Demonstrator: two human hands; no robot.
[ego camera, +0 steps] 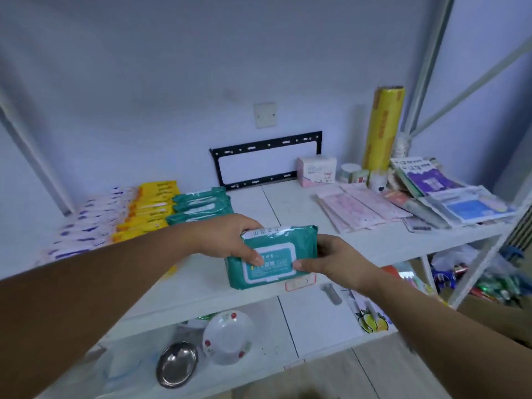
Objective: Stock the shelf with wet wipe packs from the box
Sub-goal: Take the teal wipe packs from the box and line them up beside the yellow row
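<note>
A teal wet wipe pack with a white label is held over the front edge of the white shelf. My left hand grips its left end, thumb on top. My right hand grips its right end. On the shelf's left stand rows of packs: teal packs, yellow packs and white-and-blue packs. The box is not in view.
Pink sachets, a pink carton, a yellow film roll and booklets fill the shelf's right side. On the lower shelf lie a floral bowl and a steel bowl. A metal upright stands at right.
</note>
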